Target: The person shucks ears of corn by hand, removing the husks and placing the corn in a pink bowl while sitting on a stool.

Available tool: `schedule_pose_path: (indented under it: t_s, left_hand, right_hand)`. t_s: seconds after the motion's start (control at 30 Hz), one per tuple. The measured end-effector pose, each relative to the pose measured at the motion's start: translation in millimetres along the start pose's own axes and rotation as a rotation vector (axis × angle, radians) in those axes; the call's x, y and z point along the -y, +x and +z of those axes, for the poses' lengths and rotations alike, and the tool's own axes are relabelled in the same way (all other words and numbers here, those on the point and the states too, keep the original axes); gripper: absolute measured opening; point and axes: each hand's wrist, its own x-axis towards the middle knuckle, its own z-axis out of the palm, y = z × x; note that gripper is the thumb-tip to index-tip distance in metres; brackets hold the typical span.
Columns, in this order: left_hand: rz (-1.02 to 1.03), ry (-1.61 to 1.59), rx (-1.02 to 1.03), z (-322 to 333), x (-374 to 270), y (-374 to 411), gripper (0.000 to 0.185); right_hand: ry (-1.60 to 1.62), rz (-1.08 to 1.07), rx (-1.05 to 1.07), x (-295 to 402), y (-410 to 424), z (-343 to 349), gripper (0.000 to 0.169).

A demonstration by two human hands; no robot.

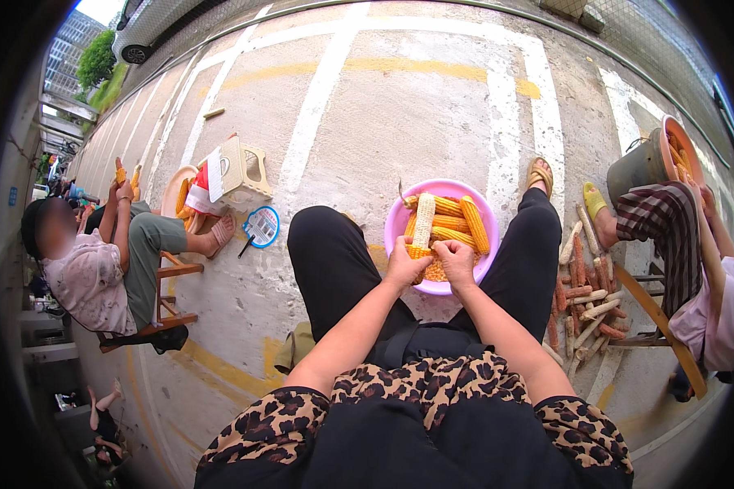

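Note:
A pink plastic basin [390, 226] stands on the ground between my knees, with several yellow corn cobs [475, 225] and loose kernels [437, 271] inside. Over its near left part, my left hand [407, 263] grips a partly shelled corn cob [424, 220]. The upper length of that cob is bare and pale; yellow kernels remain around its lower end. My right hand [457, 261] is beside the lower end, fingers bent close to the kernels. Whether it holds anything is hidden.
A seated person [92, 275] at left holds corn near a plastic stool [244, 171] and a hand fan [262, 226]. At right, another person [703, 293] sits by a bucket [636, 165] topped with an orange basin [670, 131]. Bare cobs [587, 305] lie heaped on the ground.

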Motion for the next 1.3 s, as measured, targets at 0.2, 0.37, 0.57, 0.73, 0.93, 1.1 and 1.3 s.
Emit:
schedule_pose_path:
  t_s: [0.2,0.37,0.57,0.73,0.93,1.1,1.3]
  left_hand:
    - [-0.119,-0.421,0.171,-8.8,-11.8,-2.4,0.045]
    - [-0.147,-0.698,0.329,-9.9,-29.9,-7.9,0.039]
    - [-0.239,-0.648,0.367,-10.0,-41.6,-18.3,0.029]
    - [-0.271,-0.586,0.257,-8.7,-40.7,-13.2,0.023]
    - [0.015,-0.313,0.217,-9.8,-34.0,-8.1,0.015]
    - [0.009,-0.267,0.229,-9.9,-35.0,-7.4,0.017]
    - [-0.074,-0.163,0.317,-9.5,-33.0,-3.3,0.016]
  right_hand:
    - [-0.014,0.142,0.096,-3.1,-0.9,-3.8,0.019]
    - [0.391,0.391,0.286,11.6,2.6,-8.8,0.031]
    - [0.771,0.409,0.400,26.3,-1.5,-5.0,0.032]
    - [0.772,0.444,0.344,27.6,-1.5,-8.3,0.032]
    - [0.739,0.374,0.286,30.1,-2.5,-7.7,0.029]
    - [0.640,0.377,0.344,36.9,-6.1,-11.4,0.030]
    - [0.587,0.444,0.354,28.2,-6.7,-23.1,0.026]
